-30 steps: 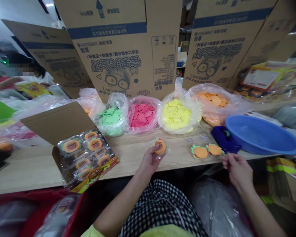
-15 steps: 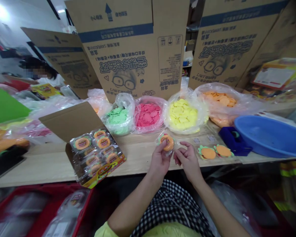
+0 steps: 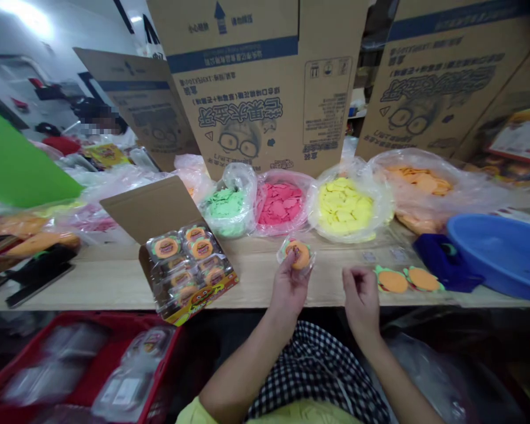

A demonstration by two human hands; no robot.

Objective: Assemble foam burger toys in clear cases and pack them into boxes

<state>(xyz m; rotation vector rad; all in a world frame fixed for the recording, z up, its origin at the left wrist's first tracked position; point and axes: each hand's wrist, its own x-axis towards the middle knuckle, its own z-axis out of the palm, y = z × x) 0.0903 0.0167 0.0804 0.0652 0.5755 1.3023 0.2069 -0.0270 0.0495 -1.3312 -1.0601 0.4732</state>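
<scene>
My left hand pinches a clear plastic pack holding a burger-shaped piece with an orange round top and green edging. The thumb lies across its front. My right hand is apart from it, over the table's front edge, its fingers curled closed; what they hold, if anything, is hidden. Just right of that hand lie two burger-shaped stacks with orange tops, green frills and some red beneath. To the left stands an opened display box with several similar packed burgers inside.
Behind my hands stand bags of green, pink, yellow and orange pieces. Blue tape dispenser and blue basin sit right. Cardboard cartons rise behind. A red crate with clear packs is below left. A co-worker is beyond.
My right hand has come away from the pack, moving right and closing its fingers. My left hand still holds the pack. The whole view has shifted, with the scene sliding rightward.
</scene>
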